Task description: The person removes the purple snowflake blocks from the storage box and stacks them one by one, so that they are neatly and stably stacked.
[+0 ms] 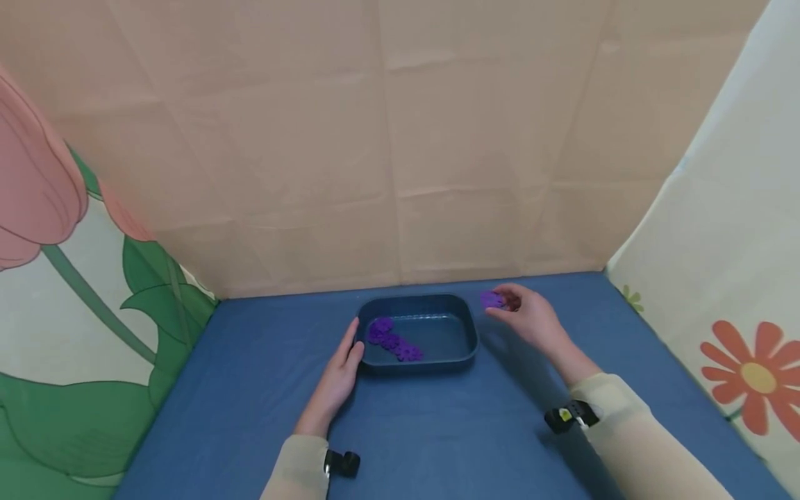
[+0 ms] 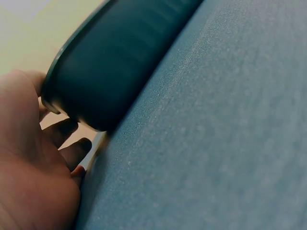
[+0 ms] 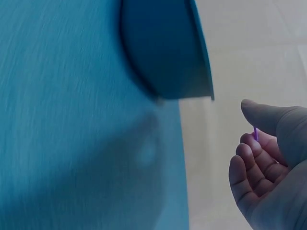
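Note:
A dark blue rectangular tray stands on the blue cloth, with several small purple flower-shaped pieces lying in its left part. My left hand rests against the tray's left end, fingers fairly straight. Seen from the left wrist, that hand touches the tray's outer wall near a corner. Just off the tray's right end and above the cloth, my right hand pinches a thin purple piece between thumb and fingers. Only a sliver of this piece shows in the right wrist view.
Blue cloth covers the table around the tray. A beige hanging sheet rises along the back edge. Flower-printed panels stand on the left and right. Both wrists wear small black cameras.

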Demonstrator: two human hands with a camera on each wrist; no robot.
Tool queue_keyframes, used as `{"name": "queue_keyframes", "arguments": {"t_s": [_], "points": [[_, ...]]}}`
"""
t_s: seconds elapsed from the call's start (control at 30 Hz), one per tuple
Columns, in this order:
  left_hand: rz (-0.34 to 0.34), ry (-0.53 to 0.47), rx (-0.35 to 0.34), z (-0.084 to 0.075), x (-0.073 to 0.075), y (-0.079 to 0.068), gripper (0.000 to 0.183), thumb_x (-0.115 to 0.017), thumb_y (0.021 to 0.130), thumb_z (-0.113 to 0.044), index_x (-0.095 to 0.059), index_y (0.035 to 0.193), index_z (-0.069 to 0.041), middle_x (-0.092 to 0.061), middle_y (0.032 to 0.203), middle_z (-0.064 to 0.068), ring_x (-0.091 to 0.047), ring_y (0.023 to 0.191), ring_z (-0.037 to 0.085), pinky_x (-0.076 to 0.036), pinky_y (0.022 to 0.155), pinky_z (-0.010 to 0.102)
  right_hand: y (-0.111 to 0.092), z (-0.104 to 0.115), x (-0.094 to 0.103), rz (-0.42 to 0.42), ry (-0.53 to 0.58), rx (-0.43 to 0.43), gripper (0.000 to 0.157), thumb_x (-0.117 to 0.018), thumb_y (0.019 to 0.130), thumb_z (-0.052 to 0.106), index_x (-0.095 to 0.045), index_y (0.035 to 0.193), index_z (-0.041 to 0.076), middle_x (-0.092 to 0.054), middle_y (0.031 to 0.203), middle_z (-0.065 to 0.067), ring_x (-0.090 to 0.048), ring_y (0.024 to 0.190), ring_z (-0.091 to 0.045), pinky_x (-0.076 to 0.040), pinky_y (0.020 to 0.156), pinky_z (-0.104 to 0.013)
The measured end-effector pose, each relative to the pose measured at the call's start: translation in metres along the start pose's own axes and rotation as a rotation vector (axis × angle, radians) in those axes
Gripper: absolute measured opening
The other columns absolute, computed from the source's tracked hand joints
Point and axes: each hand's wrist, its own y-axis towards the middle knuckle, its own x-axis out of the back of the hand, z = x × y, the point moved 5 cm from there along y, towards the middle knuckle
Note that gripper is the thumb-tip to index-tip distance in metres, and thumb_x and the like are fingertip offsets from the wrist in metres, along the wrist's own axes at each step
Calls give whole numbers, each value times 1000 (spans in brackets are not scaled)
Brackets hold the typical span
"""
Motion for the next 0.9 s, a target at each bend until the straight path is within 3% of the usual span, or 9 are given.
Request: {"name": "queue_keyframes", "arguments": {"t_s": [0.23, 0.57, 0.9], "points": [[13, -21, -2, 0, -1, -1, 63, -36, 96, -66, -19, 153, -47, -17, 153, -29, -15, 144, 7, -15, 117, 48, -2, -26, 9, -13, -23, -9, 51, -73, 87, 41, -60, 126, 10, -63, 101, -9, -54, 88, -25, -47, 70, -37], [7, -17, 3, 0, 0, -1, 55, -38, 102, -54, -19, 152, -48, -17, 154, -29, -15, 144, 8, -14, 117, 49, -5, -53, 7, 21, -38, -22, 50, -73, 88, 38, -61, 125, 7, -62, 103, -12, -54, 87, -26, -47, 68, -36], [10, -12, -7, -2, 0, -2, 63, -37, 97, -65, -18, 154, -45, -17, 155, -26, -14, 144, 8, -15, 117, 49, -2, -74, -1, 79, -49, -76, 51, -73, 88, 39, -61, 126, 7, -62, 109, -16, -55, 92, -29, -50, 73, -42]]}}
